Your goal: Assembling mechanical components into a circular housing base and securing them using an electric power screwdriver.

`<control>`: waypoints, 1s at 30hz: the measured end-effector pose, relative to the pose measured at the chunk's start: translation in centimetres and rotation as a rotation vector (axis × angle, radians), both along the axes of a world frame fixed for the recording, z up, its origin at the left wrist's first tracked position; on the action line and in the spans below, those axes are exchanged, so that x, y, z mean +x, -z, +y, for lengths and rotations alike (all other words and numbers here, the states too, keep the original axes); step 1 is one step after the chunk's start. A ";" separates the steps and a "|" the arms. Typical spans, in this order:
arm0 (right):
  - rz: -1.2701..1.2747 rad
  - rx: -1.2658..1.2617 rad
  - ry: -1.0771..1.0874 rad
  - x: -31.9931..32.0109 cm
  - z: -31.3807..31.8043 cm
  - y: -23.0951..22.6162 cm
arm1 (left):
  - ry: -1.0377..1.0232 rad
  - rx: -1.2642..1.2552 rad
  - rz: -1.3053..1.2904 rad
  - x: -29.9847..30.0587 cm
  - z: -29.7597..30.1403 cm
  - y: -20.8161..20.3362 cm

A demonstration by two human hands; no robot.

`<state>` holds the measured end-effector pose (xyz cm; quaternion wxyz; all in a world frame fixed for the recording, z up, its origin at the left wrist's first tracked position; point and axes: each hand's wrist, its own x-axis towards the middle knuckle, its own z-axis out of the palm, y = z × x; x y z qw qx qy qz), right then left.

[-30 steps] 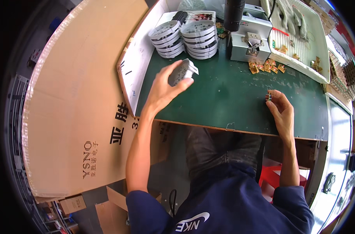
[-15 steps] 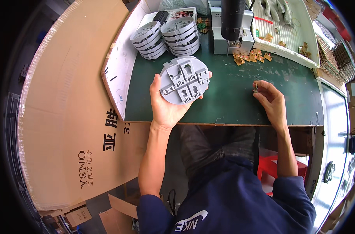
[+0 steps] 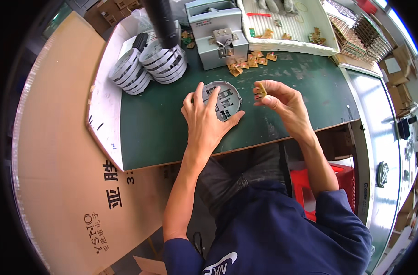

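One widely spread left hand (image 3: 204, 120) covered part of a round plastic housing (image 3: 234, 96) on the tabletop (image 3: 158, 130), while the right hand (image 3: 288, 104) pinched a small circuit board (image 3: 262, 89) near it; a light edge grip and a steadied housing looked wisest! Grey, rimmed and slotted, the housing contrasted with that thin, flat, tan board.

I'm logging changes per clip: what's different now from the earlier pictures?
The grey round housing has been turned over and brought rightward, nearer the right hand. The left hand, which supported it from below, now spreads over it from above. The right hand still pinches the small board. The stacked housings, silver machine and loose boards stayed put; the view shifted.
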<state>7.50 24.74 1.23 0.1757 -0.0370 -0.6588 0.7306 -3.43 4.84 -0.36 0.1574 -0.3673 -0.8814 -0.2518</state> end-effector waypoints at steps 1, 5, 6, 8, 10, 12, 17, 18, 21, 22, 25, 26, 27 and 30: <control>0.028 -0.029 -0.029 0.0 0.0 -0.4 | 0.015 0.052 0.002 0.3 0.4 -0.1; 0.049 -0.104 -0.062 -0.2 -0.2 -0.3 | 0.202 0.442 -0.084 1.2 0.2 -2.3; 0.045 -0.130 -0.091 -0.1 -0.3 -0.3 | 0.200 0.446 -0.089 1.6 0.1 -2.8; 0.037 -0.155 -0.125 -0.1 -0.7 -0.1 | 0.252 0.445 -0.106 2.1 0.0 -3.4; 0.051 -0.162 -0.142 -0.1 -1.2 0.1 | 0.235 0.468 -0.103 2.6 0.2 -3.5; 0.053 -0.154 -0.139 -0.2 -1.5 0.4 | 0.237 0.458 -0.052 2.8 0.3 -3.4; 0.036 -0.127 -0.132 -0.2 -2.1 0.3 | 0.233 0.518 -0.069 2.6 0.3 -2.4; 0.039 -0.129 -0.114 -0.1 -2.2 0.4 | 0.233 0.527 -0.055 2.6 0.4 -2.3; 0.036 -0.129 -0.087 -0.1 -2.6 0.4 | 0.212 0.544 -0.037 2.8 0.4 -2.1; 0.032 -0.127 -0.077 -0.1 -2.7 0.4 | 0.211 0.544 -0.038 2.8 0.4 -2.1; 0.047 -0.109 -0.056 -0.2 -3.0 0.4 | 0.198 0.537 0.004 2.9 0.3 -2.0; 0.045 -0.110 -0.058 -0.2 -3.0 0.5 | 0.194 0.522 0.022 2.9 0.2 -1.9; 0.036 -0.114 -0.066 -0.1 -3.0 0.6 | 0.190 0.507 0.041 2.9 0.2 -1.9; 0.042 -0.138 -0.109 -0.2 -2.9 0.7 | 0.249 0.622 -0.181 2.9 0.1 -2.9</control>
